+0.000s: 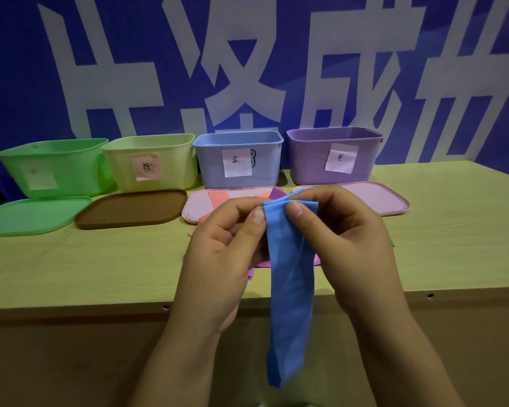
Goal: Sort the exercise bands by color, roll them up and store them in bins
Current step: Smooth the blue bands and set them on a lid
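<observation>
A blue exercise band [290,289] hangs straight down in front of the table edge. My left hand [221,254] and my right hand [350,245] both pinch its top edge between thumb and fingers, close together. Behind my hands lie a pink band [219,198] and a purple band [276,193], mostly hidden. Along the back stand a green bin [56,165], a yellow bin [150,163], a blue bin [238,160] and a purple bin [332,155], each with a paper label.
Lids lie in front of the bins: a green lid [33,215], a brown lid [133,208], a pink lid [194,205] and another pink lid [382,198]. The wooden table [86,265] has its front edge just below my hands. A blue banner hangs behind.
</observation>
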`<control>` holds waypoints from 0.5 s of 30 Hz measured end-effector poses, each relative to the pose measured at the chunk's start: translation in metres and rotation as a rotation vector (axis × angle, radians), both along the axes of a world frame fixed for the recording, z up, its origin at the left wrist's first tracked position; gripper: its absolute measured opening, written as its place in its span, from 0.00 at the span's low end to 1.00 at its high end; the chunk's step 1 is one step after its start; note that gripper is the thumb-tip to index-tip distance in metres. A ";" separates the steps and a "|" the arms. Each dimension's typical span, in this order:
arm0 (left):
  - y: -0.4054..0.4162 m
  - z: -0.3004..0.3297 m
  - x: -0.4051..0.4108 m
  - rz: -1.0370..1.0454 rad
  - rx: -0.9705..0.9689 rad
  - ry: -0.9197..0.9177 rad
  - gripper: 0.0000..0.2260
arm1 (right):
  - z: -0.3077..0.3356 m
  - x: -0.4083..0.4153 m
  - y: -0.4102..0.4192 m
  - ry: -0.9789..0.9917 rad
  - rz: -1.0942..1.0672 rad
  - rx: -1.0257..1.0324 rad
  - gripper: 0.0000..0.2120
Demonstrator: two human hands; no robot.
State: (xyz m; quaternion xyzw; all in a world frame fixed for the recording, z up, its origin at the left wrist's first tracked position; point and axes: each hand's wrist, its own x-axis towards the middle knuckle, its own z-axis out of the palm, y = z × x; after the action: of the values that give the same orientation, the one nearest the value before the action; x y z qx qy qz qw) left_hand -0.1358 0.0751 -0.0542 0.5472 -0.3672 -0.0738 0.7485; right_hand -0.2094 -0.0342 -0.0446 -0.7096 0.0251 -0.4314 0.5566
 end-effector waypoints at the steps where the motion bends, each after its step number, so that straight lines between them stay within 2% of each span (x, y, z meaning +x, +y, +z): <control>1: 0.000 0.000 0.000 -0.001 0.005 -0.003 0.06 | 0.000 0.000 0.001 0.001 -0.003 -0.004 0.04; 5: 0.002 0.000 0.001 -0.023 -0.013 -0.017 0.06 | -0.002 0.001 0.000 -0.002 -0.005 -0.012 0.02; 9: 0.001 0.000 0.002 0.068 -0.019 -0.106 0.07 | -0.002 0.001 0.002 -0.027 -0.024 -0.072 0.04; 11: 0.002 0.000 0.003 0.089 -0.026 -0.105 0.07 | -0.003 0.002 0.001 -0.051 -0.110 -0.155 0.04; 13: 0.004 0.001 0.004 0.088 -0.037 -0.091 0.06 | -0.002 0.001 -0.001 -0.080 -0.208 -0.258 0.07; 15: 0.007 0.003 0.004 0.056 -0.046 -0.076 0.07 | 0.000 -0.002 -0.003 -0.088 -0.162 -0.226 0.08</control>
State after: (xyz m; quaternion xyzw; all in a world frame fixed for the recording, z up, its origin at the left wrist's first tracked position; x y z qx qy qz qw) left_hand -0.1321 0.0817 -0.0515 0.5424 -0.3813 -0.0237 0.7482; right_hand -0.2113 -0.0375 -0.0446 -0.7437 0.0091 -0.5058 0.4370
